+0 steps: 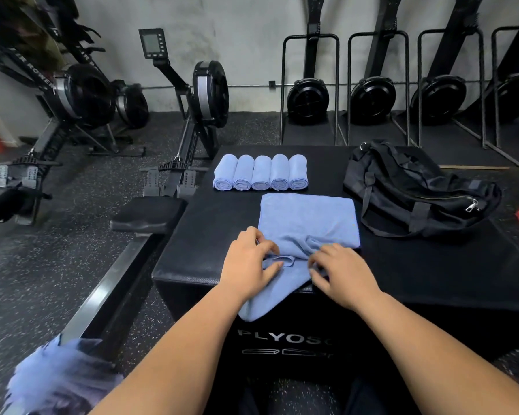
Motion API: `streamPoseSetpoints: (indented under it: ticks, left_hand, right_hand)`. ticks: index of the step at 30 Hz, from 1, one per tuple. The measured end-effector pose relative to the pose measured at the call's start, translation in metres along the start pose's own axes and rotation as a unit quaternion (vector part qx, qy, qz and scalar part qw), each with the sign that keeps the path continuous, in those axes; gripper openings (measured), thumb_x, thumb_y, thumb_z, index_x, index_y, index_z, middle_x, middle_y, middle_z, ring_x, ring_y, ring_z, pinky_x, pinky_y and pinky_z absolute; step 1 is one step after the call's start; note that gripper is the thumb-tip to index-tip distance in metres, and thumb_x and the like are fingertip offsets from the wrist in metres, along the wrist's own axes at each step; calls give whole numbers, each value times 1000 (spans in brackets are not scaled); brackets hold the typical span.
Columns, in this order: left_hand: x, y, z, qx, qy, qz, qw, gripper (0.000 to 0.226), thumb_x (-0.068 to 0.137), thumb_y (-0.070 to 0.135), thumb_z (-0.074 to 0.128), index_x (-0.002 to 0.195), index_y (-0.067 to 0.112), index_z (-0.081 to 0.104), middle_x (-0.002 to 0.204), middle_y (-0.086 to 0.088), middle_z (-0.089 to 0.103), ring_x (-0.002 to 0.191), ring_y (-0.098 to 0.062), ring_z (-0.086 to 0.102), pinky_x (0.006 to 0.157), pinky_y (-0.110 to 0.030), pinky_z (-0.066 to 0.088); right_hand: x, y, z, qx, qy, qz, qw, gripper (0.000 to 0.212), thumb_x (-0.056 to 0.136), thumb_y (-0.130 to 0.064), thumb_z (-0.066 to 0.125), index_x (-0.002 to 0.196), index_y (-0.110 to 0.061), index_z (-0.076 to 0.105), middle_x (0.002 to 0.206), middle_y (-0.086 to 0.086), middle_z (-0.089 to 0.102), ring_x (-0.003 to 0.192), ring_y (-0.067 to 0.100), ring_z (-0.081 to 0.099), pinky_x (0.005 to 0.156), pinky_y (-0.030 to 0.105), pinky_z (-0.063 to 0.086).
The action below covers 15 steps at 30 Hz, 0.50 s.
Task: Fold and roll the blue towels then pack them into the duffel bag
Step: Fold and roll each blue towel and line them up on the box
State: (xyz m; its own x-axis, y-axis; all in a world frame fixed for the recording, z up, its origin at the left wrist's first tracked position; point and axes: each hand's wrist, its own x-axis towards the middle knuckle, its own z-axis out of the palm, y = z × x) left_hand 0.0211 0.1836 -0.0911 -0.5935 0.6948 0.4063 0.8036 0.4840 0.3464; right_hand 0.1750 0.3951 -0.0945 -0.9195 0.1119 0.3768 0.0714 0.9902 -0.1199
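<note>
Pinching towel (pixel 309 217), left hand (pixel 247 260), right hand (pixel 340 275) hide edge

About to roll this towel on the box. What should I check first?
1. Grip of left hand and right hand on the towel: ok.
2. Towel lying flat: not ok, near edge bunched, corner hanging off the box.
3. Far half smooth: ok.
4. Five rolled towels lying apart from it: ok.
5. Duffel bag unzipped: cannot tell.
</note>
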Motion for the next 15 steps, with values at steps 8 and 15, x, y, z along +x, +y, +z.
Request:
streamPoseSetpoints:
  ticks: [8, 15]
  left_hand:
    - [-1, 10, 12, 93, -69, -46, 992, 20, 96, 54, 61, 98, 37, 72, 97, 11, 61, 101, -20, 54, 83, -37, 36]
    - [17, 16, -1, -5, 74, -121, 990, 18, 100, 44, 62, 88, 30, 62, 96, 7, 59, 91, -22, 52, 79, -43, 40]
  right_hand:
    - [-12, 4, 3, -18, 14, 29, 999, 15, 89, -43, 71, 99, -31, 68, 100, -6, 48, 98, 25, 51, 73, 39, 42]
    - [5, 18, -27, 6, 143, 136, 980, 11, 82, -28, 64, 78, -19, 61, 94, -3, 48, 89, 26, 43, 72, 40, 37]
